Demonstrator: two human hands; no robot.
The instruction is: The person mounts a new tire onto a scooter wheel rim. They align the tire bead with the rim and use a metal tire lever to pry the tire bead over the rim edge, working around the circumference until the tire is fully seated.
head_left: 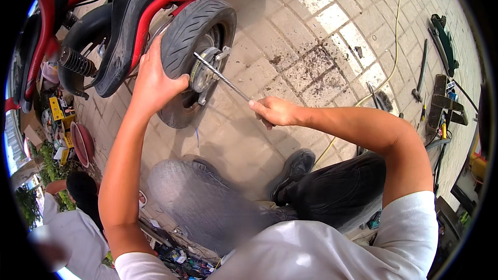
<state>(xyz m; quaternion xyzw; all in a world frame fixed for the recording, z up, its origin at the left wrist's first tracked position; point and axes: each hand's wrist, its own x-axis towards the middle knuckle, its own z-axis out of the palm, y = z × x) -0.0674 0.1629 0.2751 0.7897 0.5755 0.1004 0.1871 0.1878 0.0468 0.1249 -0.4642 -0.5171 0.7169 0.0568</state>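
A black-tyred scooter wheel [193,27] stands on the paving beside the red and black frame [148,18]. My left hand [154,83] grips the tyre's near side, its fingers reaching behind the tread and its thumb towards the hub. In my right hand [276,111] is a long, shiny metal rod [225,79], held near its lower end. The rod slants up to the left, its far tip at the round metal hub plate [199,72] with its bracket. Whether the tip touches the hub, I cannot tell. The fingers behind the tyre are partly hidden.
A yellow cable [397,46] runs along the paving at right. Beyond it lie a hammer [423,70], a dark green part [445,44] and other tools. At left are a reddish basin [82,144] and yellow boxes [57,109]. Another person [78,233] is at lower left.
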